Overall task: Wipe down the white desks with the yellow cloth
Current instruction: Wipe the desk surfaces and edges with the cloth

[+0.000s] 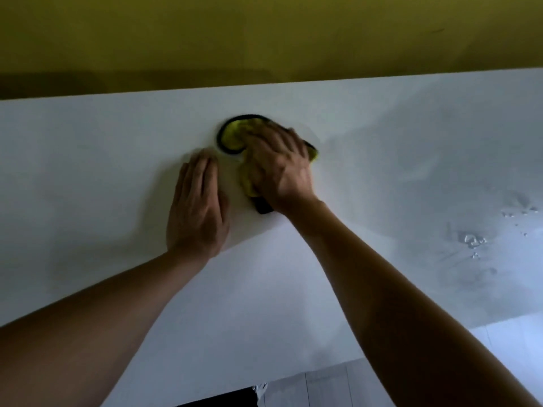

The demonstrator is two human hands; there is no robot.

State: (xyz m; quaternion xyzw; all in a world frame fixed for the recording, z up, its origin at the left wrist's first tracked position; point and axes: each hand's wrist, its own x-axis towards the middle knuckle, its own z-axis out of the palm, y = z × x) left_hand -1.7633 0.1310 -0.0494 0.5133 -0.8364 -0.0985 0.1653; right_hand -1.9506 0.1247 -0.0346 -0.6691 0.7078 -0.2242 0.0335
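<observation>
Head view: white surface (117, 160) fills most of frame, yellow wall (264, 33) behind its far edge. Right hand (279, 165) lies palm-down on the yellow cloth (232, 136), mid-surface near the far edge; fingers look loosely spread and pressing the cloth flat, but motion blur hides whether they curl round it. Cloth is bunched, with a dark edge trim; parts show beyond the fingertips to the left, at the hand's right side and under the wrist. Cloth sits over or just beside a dark ring (219, 139) in the surface; cannot tell if the ring is part of the cloth's trim or a hole in the surface. Left hand (197, 207) rests flat on the surface just left of the cloth, fingers straight and together, holding nothing, not touching the cloth. Both forearms bare. Wet streaks and water drops (473, 240) on the surface at right, well apart from the hands. Pale floor (323, 383) shows below the near edge.
</observation>
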